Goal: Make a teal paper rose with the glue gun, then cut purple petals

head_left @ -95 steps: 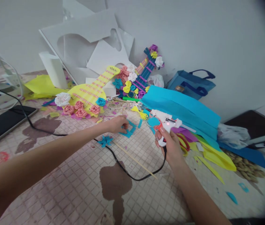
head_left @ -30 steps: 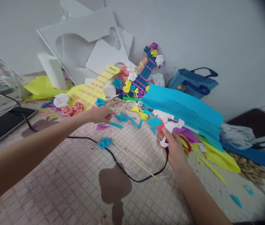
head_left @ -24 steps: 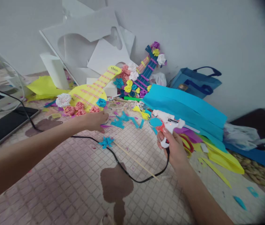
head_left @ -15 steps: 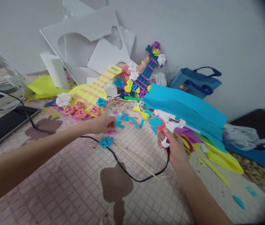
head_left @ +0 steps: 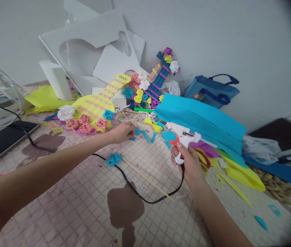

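Two bare hands are seen in the head view, both held over the patterned table [head_left: 83, 212]. By the left hand [head_left: 123, 132], blue scraps [head_left: 146, 136] are reached at the fingertips; its fingers are curled inward, but whether a scrap is pinched cannot be told. More of the scraps are spread just beyond the fingertips, toward the right hand [head_left: 190, 163]. By that hand the gun [head_left: 182, 133] is gripped, its handle wrapped by the fingers and its nozzle turned toward the left, near the scraps. A small red light is shown on the gun's side.

The cord [head_left: 150, 202] is looped from the handle across the table. A blue flower [head_left: 114, 159] is placed against it, on the near side of the left hand and apart from it; the stick [head_left: 147, 180] is laid from the flower toward the person, slanting to the right. Beyond the left forearm the yellow guitar [head_left: 94, 106] is propped up, edged with paper roses [head_left: 85, 128]. Behind the right hand, scissors [head_left: 205, 161] are partly hidden.
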### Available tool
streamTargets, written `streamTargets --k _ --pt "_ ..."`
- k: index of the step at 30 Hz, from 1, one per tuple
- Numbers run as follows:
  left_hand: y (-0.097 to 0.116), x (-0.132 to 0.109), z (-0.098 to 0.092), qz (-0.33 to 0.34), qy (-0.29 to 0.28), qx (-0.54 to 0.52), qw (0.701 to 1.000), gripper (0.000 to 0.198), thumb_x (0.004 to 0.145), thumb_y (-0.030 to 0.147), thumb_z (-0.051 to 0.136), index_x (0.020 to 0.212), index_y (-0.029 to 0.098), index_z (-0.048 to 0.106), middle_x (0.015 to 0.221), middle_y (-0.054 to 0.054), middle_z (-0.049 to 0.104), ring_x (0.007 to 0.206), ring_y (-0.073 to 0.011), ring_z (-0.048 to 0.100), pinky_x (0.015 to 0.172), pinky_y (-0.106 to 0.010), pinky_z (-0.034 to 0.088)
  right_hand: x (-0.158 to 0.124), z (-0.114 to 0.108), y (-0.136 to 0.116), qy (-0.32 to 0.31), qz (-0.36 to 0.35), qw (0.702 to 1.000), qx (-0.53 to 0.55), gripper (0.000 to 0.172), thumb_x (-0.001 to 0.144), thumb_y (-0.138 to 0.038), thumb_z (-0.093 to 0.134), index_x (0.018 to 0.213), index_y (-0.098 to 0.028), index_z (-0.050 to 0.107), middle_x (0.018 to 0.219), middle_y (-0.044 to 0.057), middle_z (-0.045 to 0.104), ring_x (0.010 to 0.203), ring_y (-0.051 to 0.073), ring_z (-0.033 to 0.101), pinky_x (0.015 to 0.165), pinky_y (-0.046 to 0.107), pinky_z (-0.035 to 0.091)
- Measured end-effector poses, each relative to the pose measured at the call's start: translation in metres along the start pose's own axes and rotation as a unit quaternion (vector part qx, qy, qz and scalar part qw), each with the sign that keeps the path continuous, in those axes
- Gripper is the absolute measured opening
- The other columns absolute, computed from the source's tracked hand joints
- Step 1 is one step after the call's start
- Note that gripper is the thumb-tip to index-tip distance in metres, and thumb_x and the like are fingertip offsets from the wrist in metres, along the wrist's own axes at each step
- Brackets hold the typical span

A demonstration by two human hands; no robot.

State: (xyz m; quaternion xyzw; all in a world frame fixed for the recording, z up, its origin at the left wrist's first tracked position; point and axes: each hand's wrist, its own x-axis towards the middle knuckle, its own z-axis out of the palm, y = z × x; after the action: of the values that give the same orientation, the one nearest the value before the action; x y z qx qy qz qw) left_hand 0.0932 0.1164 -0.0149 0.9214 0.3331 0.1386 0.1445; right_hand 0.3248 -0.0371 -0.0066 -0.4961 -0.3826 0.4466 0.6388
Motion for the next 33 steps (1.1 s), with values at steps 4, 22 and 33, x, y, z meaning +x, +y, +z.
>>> streamTargets --k 4,22,33 --pt "-0.003 0.022 0.006 -0.040 0.036 0.028 0.998 0.012 0.076 0.008 0.054 0.082 0.015 0.063 0.081 -0.006 0.065 0.079 -0.0197 0.060 0.071 -0.027 0.045 0.001 -0.001 0.000 0.003 0.003 1.000 -0.006 0.024 0.077 -0.039 0.067 0.072 -0.020 0.055 0.060 -0.005 0.046 0.047 0.007 0.040 0.037 0.021 0.032" --pt "0.048 0.045 0.032 -0.009 0.065 0.013 0.998 0.036 0.070 0.038 0.071 0.100 0.020 0.059 0.112 -0.009 0.056 0.109 -0.0305 0.047 0.093 -0.046 0.032 0.002 -0.001 -0.002 0.022 0.022 1.000 -0.003 0.025 0.078 -0.039 0.066 0.071 -0.019 0.053 0.061 -0.004 0.045 0.048 0.007 0.040 0.038 0.020 0.031" --pt "-0.007 0.043 -0.013 -0.160 0.143 -0.212 0.953 0.022 0.082 0.026 0.047 0.076 0.015 0.066 0.084 -0.008 0.068 0.084 -0.0213 0.061 0.073 -0.032 0.046 0.008 0.007 0.004 -0.009 0.029 0.999 -0.011 0.028 0.074 -0.045 0.068 0.069 -0.020 0.054 0.058 -0.005 0.046 0.047 0.009 0.040 0.037 0.022 0.033"
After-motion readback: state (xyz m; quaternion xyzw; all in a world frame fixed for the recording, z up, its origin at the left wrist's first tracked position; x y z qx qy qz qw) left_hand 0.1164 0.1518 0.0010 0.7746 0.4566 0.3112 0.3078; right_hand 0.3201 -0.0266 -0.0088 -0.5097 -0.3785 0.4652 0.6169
